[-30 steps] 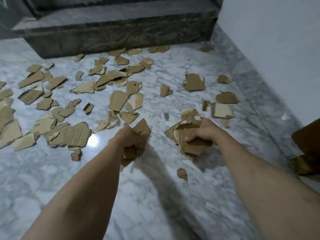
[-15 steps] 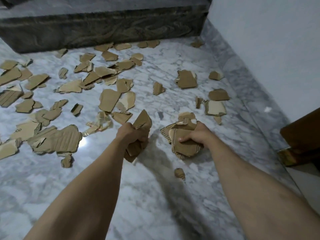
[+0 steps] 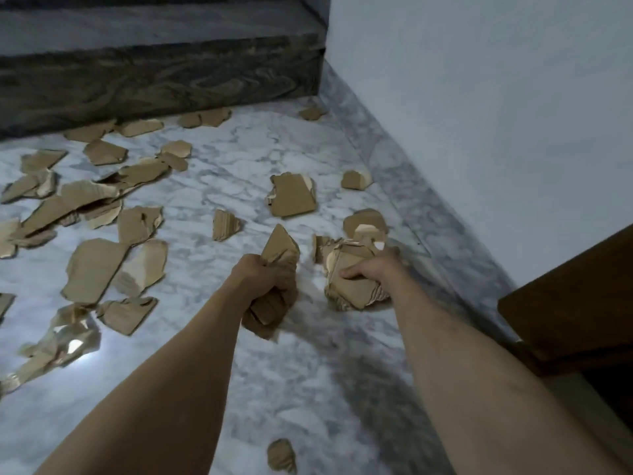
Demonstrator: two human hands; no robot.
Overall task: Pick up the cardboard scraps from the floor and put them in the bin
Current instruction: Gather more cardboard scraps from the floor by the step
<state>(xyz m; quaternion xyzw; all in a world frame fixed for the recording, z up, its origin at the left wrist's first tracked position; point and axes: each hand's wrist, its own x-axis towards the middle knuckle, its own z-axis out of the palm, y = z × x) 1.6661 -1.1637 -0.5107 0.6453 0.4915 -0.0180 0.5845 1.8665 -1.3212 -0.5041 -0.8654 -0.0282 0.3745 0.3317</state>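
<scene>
Brown torn cardboard scraps lie scattered over the white marble floor (image 3: pixel 219 173), most of them at the left. My left hand (image 3: pixel 263 274) grips a bunch of scraps (image 3: pixel 279 246) that stick out above and below the fist. My right hand (image 3: pixel 368 269) holds a thicker stack of scraps (image 3: pixel 352 289), thumb across the front. A large scrap (image 3: pixel 293 195) lies just beyond both hands. One small scrap (image 3: pixel 281 454) lies near the bottom edge between my forearms. No bin is in view.
A dark marbled step (image 3: pixel 157 77) runs across the back. A pale wall (image 3: pixel 479 114) with a grey skirting (image 3: pixel 411 186) closes the right side. A dark brown wooden piece (image 3: pixel 575 303) juts in at the right edge.
Both hands, still holding their scraps, have moved forward and to the right, toward the wall. The view has swung right, so the left scraps have slid out of frame.
</scene>
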